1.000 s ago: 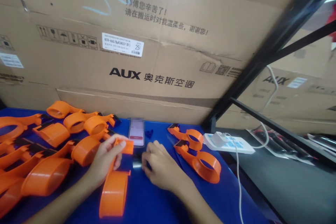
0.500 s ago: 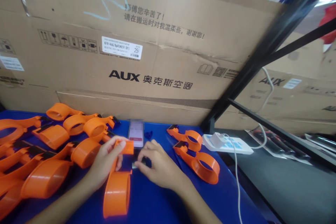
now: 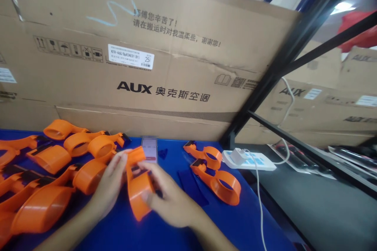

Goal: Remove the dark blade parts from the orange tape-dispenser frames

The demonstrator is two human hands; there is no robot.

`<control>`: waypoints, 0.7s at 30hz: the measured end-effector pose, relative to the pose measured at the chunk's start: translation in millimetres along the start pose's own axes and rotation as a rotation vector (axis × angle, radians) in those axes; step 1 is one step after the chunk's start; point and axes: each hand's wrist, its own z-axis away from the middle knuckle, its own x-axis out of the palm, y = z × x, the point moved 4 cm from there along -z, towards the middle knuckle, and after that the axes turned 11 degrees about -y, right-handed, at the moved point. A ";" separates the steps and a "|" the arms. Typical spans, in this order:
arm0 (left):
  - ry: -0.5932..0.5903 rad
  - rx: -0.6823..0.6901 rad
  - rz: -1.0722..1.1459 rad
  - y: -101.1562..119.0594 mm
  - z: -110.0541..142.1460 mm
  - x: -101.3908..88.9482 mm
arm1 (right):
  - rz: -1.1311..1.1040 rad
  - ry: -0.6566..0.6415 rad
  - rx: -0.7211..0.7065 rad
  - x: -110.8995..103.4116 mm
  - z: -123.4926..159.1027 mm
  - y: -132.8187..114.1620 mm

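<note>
An orange plastic tape dispenser (image 3: 138,193) is held between both hands over the blue table. My left hand (image 3: 115,176) is closed around its upper, narrow end. Lower down, my right hand (image 3: 171,198) grips the wide ring, thumb on the outside and fingers behind. Whether the right fingers also hold something small is hidden. Just beyond lies a phone (image 3: 150,150) with its screen lit, and a small dark blue piece (image 3: 162,153) beside it.
Several tape dispensers (image 3: 44,208) crowd the table's left side. Two others (image 3: 225,186) lie right, near a dark blue strip (image 3: 190,184). A white power strip (image 3: 250,160) with a cable adjoins a black rack post (image 3: 265,76). Large cardboard (image 3: 176,66) stands behind.
My right hand has left the small dark item near the phone and taken the dispenser's ring. The dispenser has risen and tilted. The view has shifted slightly right.
</note>
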 end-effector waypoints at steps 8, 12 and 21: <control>-0.184 -0.068 0.028 2.0 4.6 9.7 | -0.121 0.393 0.043 -38.0 4.2 4.4; -0.163 -0.085 -0.031 -1.7 0.2 6.1 | -0.170 0.288 0.049 -37.1 3.6 0.5; -0.184 0.317 -1.017 39.9 17.2 11.7 | -0.283 0.415 0.101 -46.3 2.3 10.8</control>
